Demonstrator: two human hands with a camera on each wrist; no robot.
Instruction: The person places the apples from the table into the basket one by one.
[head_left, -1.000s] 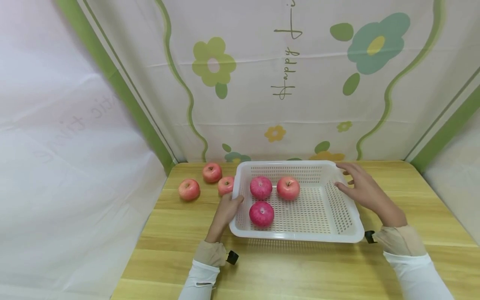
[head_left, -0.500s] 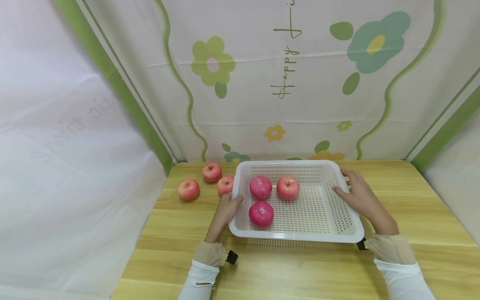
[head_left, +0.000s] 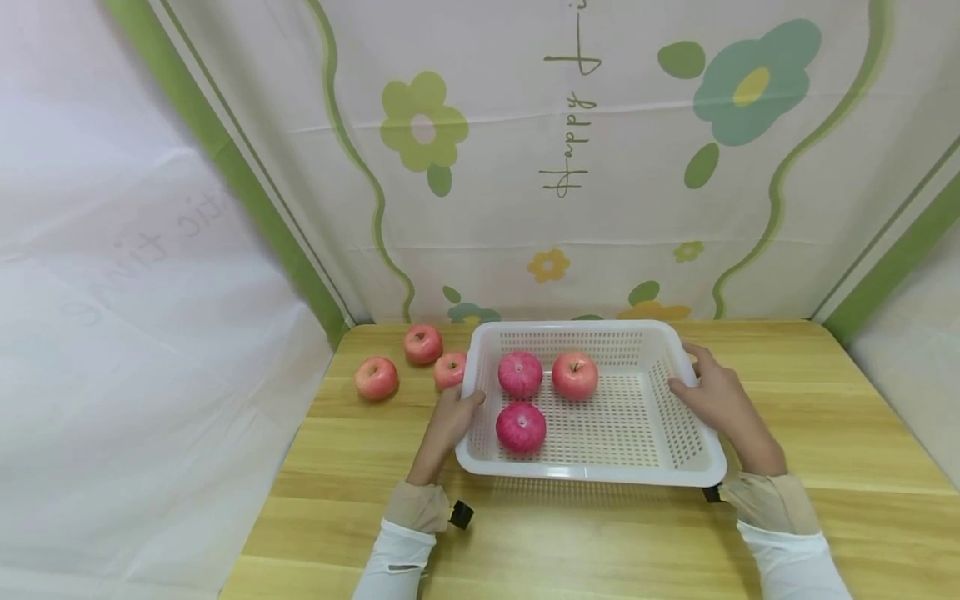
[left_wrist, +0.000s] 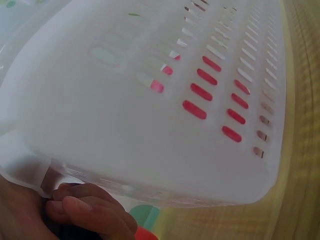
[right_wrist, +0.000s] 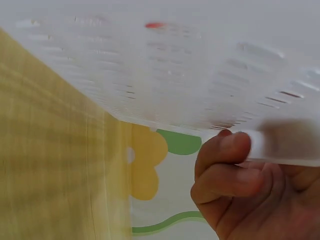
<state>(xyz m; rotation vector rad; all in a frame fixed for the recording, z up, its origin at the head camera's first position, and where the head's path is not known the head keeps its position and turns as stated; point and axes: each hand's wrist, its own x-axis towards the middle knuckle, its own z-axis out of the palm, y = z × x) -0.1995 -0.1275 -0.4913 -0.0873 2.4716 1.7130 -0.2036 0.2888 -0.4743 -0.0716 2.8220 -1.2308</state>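
Observation:
A white slotted plastic basket [head_left: 585, 473] stands on the wooden table. Two deep pink, round, ribbed fruit-like pieces [head_left: 521, 427] lie at its left end, beside a red apple [head_left: 575, 377]. My left hand [head_left: 450, 419] grips the left rim, thumb over the top; in the left wrist view its curled fingers [left_wrist: 95, 207] are under the rim. On the opposite end, my right hand [head_left: 718, 402] holds the right rim, thumb inside. The right wrist view shows curled fingers [right_wrist: 225, 175] beneath that rim.
Left of the basket lie a front apple [head_left: 377, 379], a back apple [head_left: 423, 344] and a third apple [head_left: 450, 371] partly behind the basket's rim. A printed floral curtain [head_left: 480, 208] hangs at the table's back edge, with white cloth [head_left: 150, 333] on the left.
My right hand has moved from hovering with spread fingers by the right rim to gripping it. My left hand keeps its grip, and the basket has hardly moved.

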